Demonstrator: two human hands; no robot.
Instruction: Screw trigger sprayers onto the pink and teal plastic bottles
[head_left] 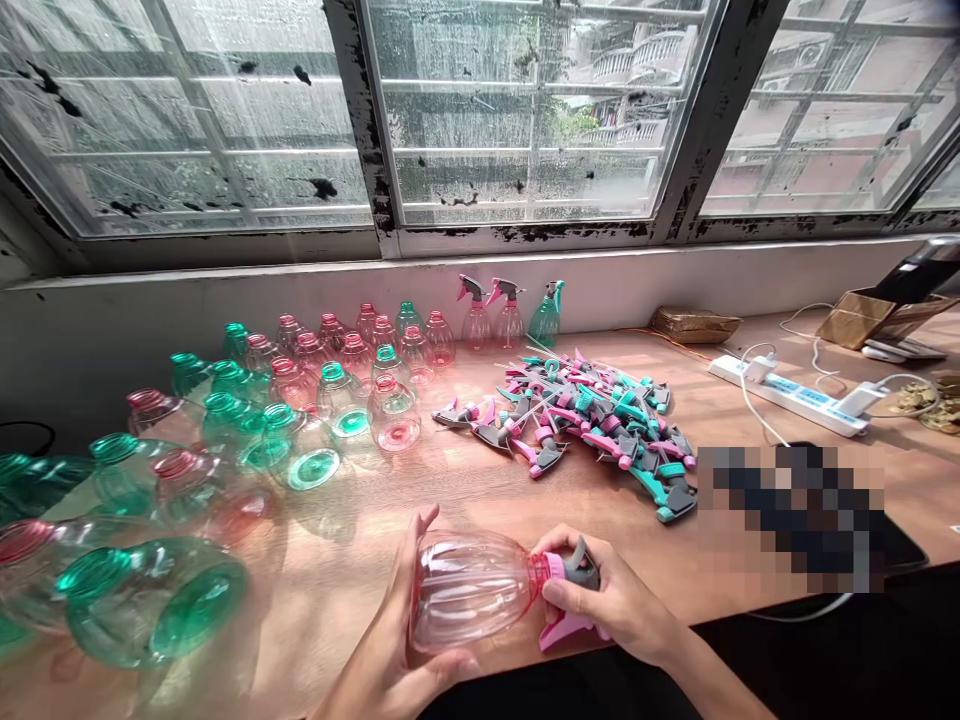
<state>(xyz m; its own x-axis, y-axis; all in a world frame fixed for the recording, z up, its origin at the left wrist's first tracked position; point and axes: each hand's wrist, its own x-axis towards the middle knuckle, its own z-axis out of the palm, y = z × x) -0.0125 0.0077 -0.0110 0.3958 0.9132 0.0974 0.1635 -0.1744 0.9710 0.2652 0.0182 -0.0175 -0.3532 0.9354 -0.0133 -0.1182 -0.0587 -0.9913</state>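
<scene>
A clear pink spray bottle [476,590] lies on its side just above the table's front edge, its neck toward the right. My left hand [405,640] cups the bottle's base, thumb below and fingers behind it. At the neck, my right hand [611,600] grips a pink and grey trigger spray head [577,572], its pink collar against the bottle's mouth. Whether the collar is fully screwed down I cannot tell. Beyond my hands lies a heap of pink, green and grey spray heads [592,415].
Several open pink and green bottles [300,455] stand on the left of the table [360,500]. Three bottles with spray heads [508,320] stand by the wall. To the right are a white power strip [795,395], cables, a cardboard box [855,320] and a blurred-out dark device [900,540].
</scene>
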